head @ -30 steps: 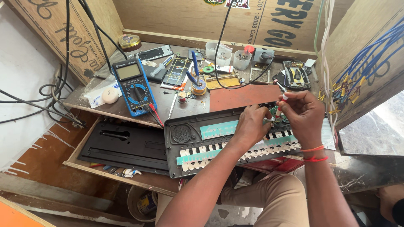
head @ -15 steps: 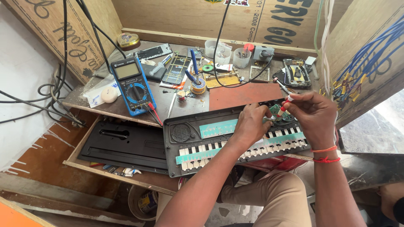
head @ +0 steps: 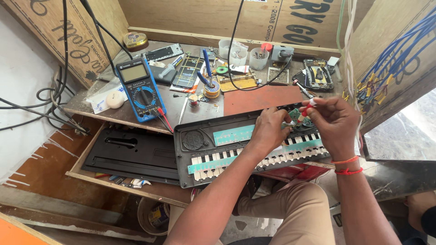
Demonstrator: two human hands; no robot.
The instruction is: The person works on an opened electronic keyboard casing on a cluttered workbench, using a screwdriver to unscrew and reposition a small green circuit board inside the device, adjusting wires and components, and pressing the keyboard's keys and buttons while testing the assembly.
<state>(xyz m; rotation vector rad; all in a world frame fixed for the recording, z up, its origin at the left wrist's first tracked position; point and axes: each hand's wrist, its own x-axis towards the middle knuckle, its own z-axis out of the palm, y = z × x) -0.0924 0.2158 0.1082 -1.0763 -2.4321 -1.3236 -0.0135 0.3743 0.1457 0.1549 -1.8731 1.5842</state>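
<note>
An opened black keyboard shell [head: 206, 149] lies across the bench edge, its green circuit strips and white key undersides showing. My left hand [head: 269, 128] presses down on its upper right part, fingers beside a small green circuit board [head: 295, 115]. My right hand [head: 334, 123] grips a thin screwdriver with a red-and-white handle [head: 308, 107], its tip angled down at that small board. Two red thread bands circle my right wrist.
A blue multimeter [head: 138, 88] with red and black leads rests at the left. A black back cover [head: 131, 152] lies in the open drawer. Small cups, a phone board, pliers and parts crowd the back. Wire bundles hang at both sides.
My right hand has shifted slightly left and lower, bringing the screwdriver tip closer to the small green board. My left hand has stayed on the keyboard shell.
</note>
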